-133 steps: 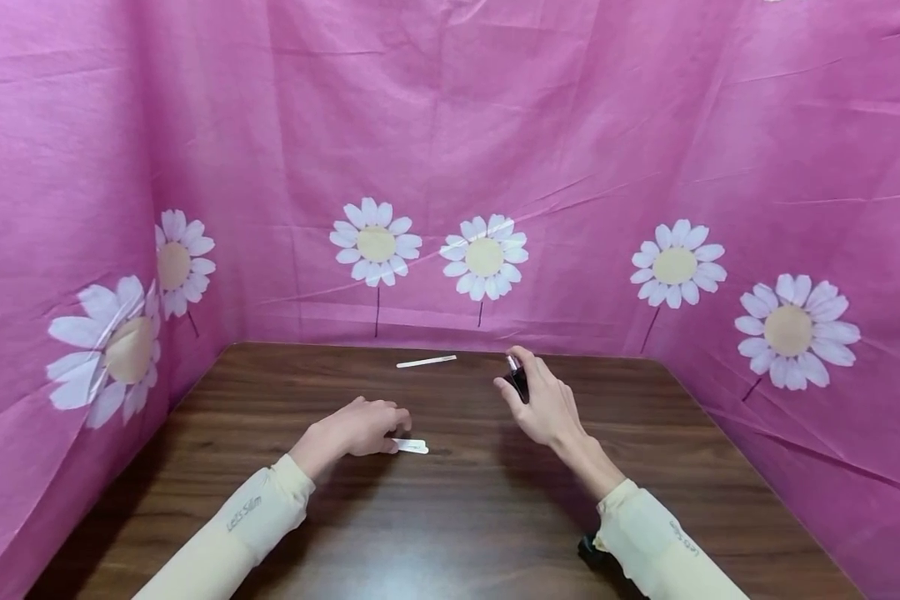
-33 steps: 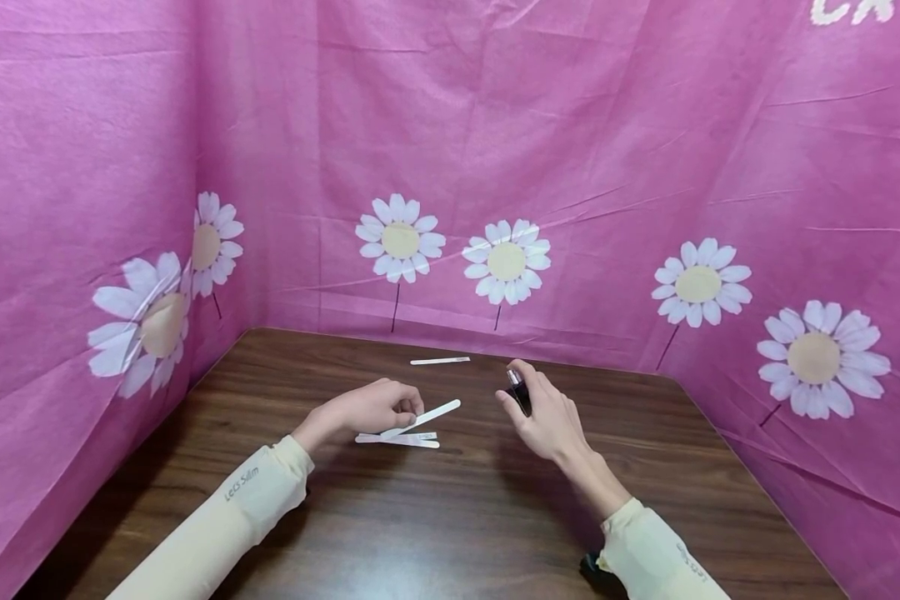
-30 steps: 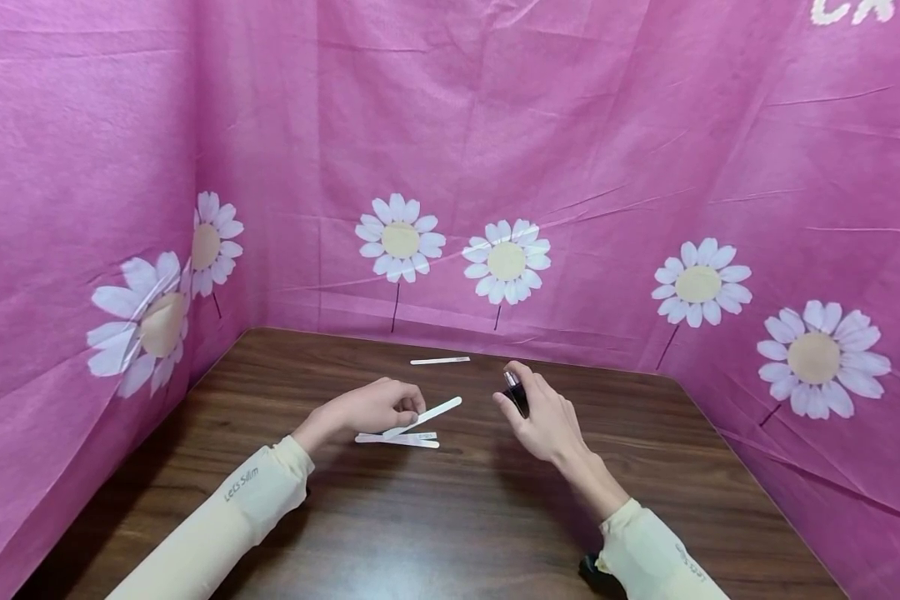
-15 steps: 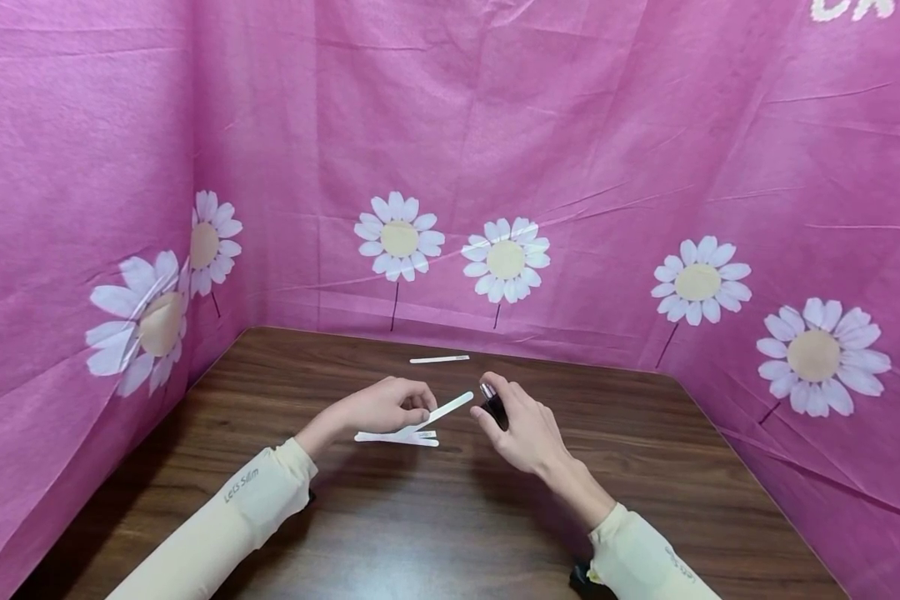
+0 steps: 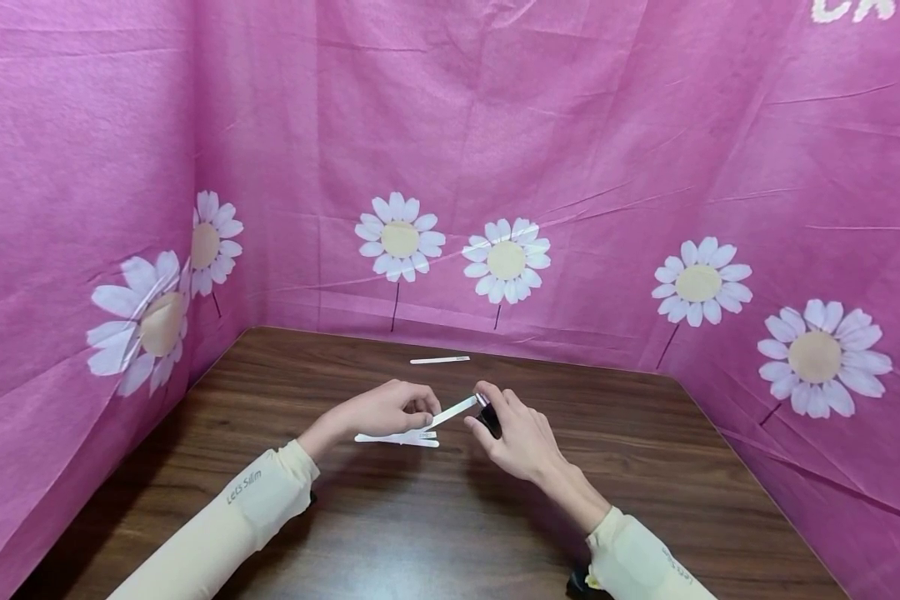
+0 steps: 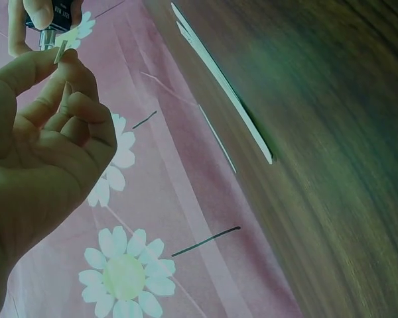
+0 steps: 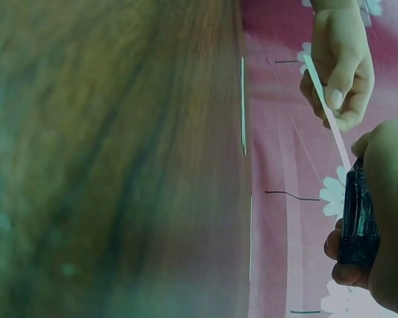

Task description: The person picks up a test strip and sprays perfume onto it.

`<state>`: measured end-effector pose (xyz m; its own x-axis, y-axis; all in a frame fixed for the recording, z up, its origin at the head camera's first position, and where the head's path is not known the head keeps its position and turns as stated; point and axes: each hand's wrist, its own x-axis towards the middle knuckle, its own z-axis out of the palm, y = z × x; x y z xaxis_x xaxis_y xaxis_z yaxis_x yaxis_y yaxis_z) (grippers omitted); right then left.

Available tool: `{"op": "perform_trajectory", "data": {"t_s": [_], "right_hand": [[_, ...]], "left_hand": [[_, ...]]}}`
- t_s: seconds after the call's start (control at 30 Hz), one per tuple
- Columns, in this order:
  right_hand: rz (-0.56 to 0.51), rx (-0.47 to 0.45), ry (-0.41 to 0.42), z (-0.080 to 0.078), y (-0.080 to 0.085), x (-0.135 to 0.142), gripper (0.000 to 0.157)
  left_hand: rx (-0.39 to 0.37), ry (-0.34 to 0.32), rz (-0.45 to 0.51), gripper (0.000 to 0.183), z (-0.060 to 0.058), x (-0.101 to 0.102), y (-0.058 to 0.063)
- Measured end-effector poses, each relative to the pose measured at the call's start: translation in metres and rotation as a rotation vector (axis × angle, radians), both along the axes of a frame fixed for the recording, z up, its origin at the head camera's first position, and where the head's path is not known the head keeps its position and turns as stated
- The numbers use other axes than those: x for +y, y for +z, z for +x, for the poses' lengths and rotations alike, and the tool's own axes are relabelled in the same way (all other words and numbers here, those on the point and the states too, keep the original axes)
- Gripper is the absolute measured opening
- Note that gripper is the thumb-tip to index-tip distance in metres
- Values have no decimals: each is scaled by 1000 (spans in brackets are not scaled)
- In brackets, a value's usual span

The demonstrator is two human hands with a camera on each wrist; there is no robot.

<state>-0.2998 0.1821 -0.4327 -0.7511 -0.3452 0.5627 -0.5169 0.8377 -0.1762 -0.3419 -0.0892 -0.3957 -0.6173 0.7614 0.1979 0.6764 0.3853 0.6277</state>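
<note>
My left hand [image 5: 390,408] pinches a white paper strip [image 5: 456,411] between thumb and fingers, its far end slanting up to the right. My right hand [image 5: 521,437] grips a small dark perfume bottle [image 5: 489,419] with a silver spray top, the index finger at the top. The strip's tip is at the spray top; whether they touch I cannot tell. In the right wrist view the glassy bottle [image 7: 359,218] lies at the end of the held strip [image 7: 333,119]. Under the left hand, two more paper strips [image 5: 426,443] lie crossed on the table.
Another white strip [image 5: 439,361] lies near the back edge of the dark wooden table [image 5: 390,533]. A pink curtain [image 5: 585,125] printed with white daisies surrounds the table at the back and both sides. Something black [image 5: 581,581] shows under the right sleeve.
My left hand has lifted one strip off the others and moved slightly right. My right hand has brought the perfume bottle left and nearer, up to the strip's end.
</note>
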Motion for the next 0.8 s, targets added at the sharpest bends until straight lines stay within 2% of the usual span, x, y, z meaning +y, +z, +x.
{"op": "perform_trajectory", "data": {"t_s": [0.27, 0.8], "right_hand": [[0, 17, 3, 0, 0, -1, 47], [-27, 15, -5, 1, 1, -1, 50]], "left_hand": [[26, -13, 3, 12, -1, -1, 1], [14, 4, 0, 12, 0, -3, 2]]}}
